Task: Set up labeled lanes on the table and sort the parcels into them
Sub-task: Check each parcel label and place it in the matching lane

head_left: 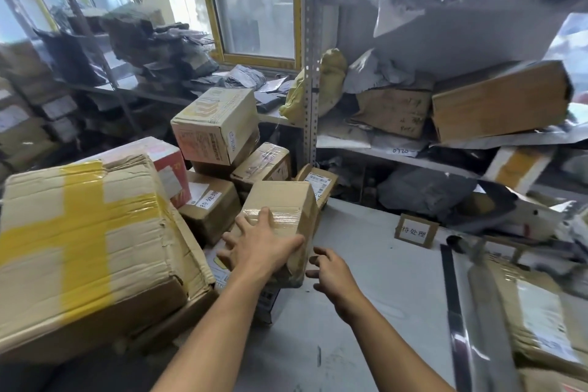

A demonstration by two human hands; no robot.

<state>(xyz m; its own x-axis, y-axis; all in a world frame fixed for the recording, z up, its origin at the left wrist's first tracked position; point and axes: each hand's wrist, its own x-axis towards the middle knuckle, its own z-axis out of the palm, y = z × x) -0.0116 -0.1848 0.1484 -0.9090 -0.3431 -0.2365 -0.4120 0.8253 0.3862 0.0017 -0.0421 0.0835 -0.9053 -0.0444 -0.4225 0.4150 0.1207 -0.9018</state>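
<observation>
A small brown cardboard parcel (pixel 286 200), taped across its top, stands at the middle of the white table (pixel 366 264). My left hand (pixel 261 248) lies spread over its near top, thumb hooked over the right edge. My right hand (pixel 331 270) hovers just right of the parcel, fingers loosely curled, holding nothing. A cardboard lane label (pixel 415 230) with handwritten characters stands upright on the table to the right. A second such label (pixel 210 199) sits on a brown box behind the parcel. A strip of black tape (pixel 453 305) marks a lane line on the right.
A big box with yellow tape (pixel 86 242) fills the left. Several stacked parcels (pixel 216 127) rise behind the held one. Metal shelves (pixel 310 73) loaded with boxes and grey mailer bags stand at the back. A taped brown parcel (pixel 541 312) lies at the right edge.
</observation>
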